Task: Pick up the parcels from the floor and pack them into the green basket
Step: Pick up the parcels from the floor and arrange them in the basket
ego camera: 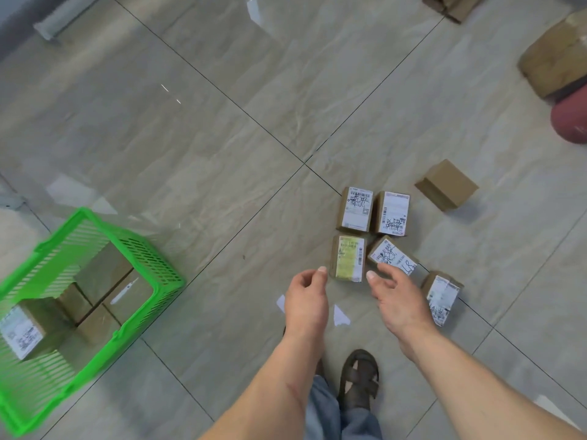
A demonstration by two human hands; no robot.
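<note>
The small brown cardboard parcel with the yellow-green label [347, 258] lies flat on the grey tiled floor [190, 138], and both hands flank its near end. Its long axis runs away from the person, so the two long sides face outward to either hand. The left hand [306, 300] hangs just beside the parcel's near left corner, fingers loosely curled and empty, thumb tip close to the cardboard but not clearly touching. The right hand [398, 300] sits just beside the near right corner, fingers spread and empty, reaching over the tilted white-labelled brown parcel [394, 256] that lies against the yellow-labelled one's right side. Both are about equally near; I judge the grasp will be a two-handed squeeze across the short width.

Beyond the yellow-labelled parcel stand two more white-labelled brown boxes [374, 211] side by side. The green slatted plastic basket [165, 271] sits well apart to the parcel's left, already holding several brown boxes.
</note>
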